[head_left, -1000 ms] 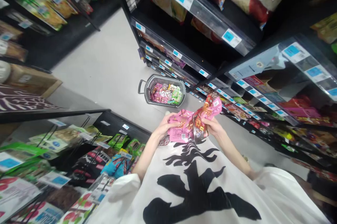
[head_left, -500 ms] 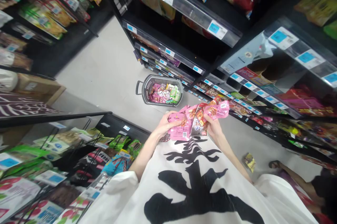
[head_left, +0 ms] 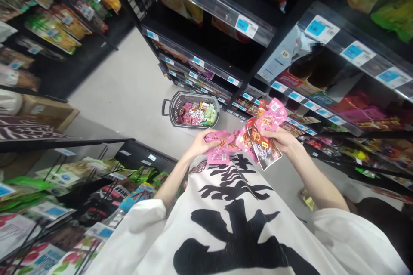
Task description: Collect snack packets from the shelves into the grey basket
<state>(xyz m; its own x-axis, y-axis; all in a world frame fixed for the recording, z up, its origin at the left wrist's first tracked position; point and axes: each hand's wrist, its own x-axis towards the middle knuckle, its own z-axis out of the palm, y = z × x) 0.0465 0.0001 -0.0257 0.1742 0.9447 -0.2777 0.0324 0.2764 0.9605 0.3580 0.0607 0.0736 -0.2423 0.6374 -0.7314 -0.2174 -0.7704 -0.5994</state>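
My left hand [head_left: 200,144] is closed on a bunch of pink snack packets [head_left: 218,148] held in front of my chest. My right hand [head_left: 282,138] grips several more packets [head_left: 265,135], pink and red-brown, fanned out and lifted a little toward the shelves on the right. The two bunches touch or nearly touch in the middle. On the floor ahead stands a grey shopping basket [head_left: 176,118] holding several pink, red and green packets.
Black shelving [head_left: 222,47] with blue price tags runs along the right, stocked with bags and snack packets. A lower rack of hanging packets [head_left: 64,189] is at my left. A cardboard box [head_left: 48,109] sits farther left. A yellow packet [head_left: 306,199] lies on the floor.
My right hand has pulled its packets up and to the right, away from the left hand's bunch. The view has shifted slightly, so the basket sits a little more left.
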